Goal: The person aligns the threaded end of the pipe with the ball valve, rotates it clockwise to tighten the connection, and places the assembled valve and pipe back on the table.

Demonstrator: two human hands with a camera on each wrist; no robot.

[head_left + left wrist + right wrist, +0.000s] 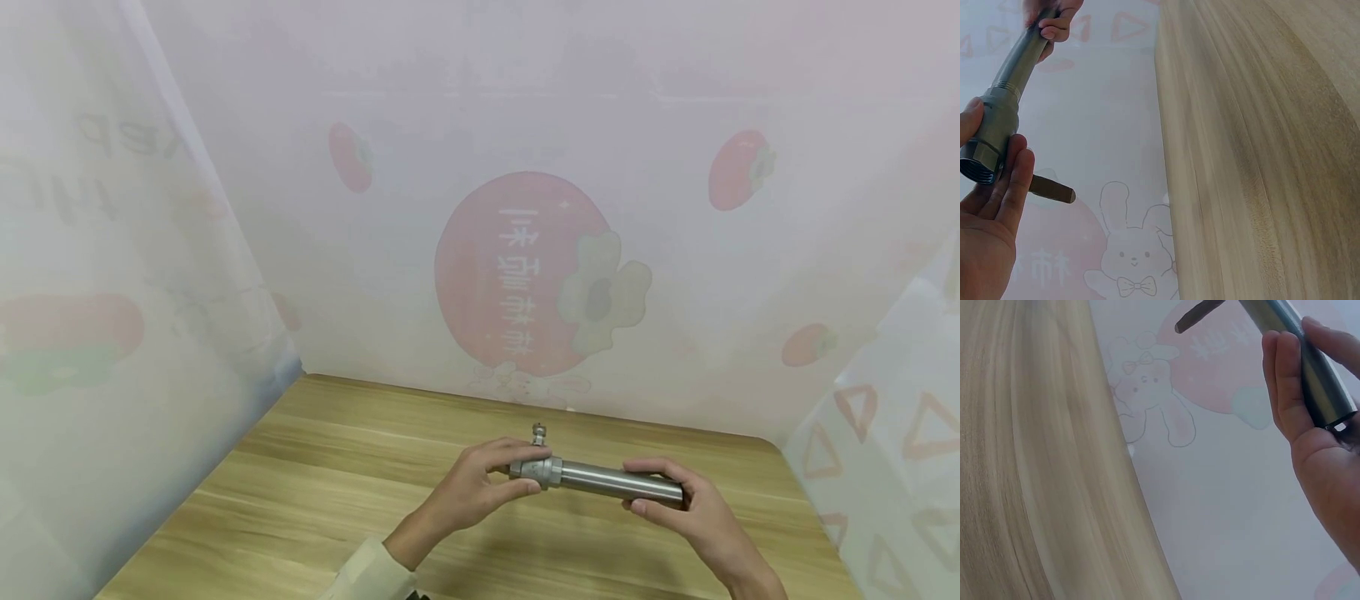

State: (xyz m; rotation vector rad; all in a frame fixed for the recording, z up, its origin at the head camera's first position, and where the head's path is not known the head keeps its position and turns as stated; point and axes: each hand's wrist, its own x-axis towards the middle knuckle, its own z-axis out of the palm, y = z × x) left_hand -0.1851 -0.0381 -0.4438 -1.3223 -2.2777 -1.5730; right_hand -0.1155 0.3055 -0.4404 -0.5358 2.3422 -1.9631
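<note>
Both hands hold one metal assembly above the table: a ball valve [536, 472] joined to a smooth steel pipe [611, 482]. My left hand [487, 479] grips the valve body between thumb and fingers. In the left wrist view the valve [999, 119] shows a threaded open end beside the palm, and its handle [1052, 189] sticks out past the fingers. My right hand [686, 504] grips the pipe's far end, thumb on one side and fingers on the other. From the right wrist, the pipe [1319, 381] runs between thumb and fingers toward the palm.
Below the hands lies a wood-grain table [300, 483]. Pale curtains [390, 275] printed with red fruit and a rabbit stand behind it and along both sides. The table's back edge meets the rear curtain.
</note>
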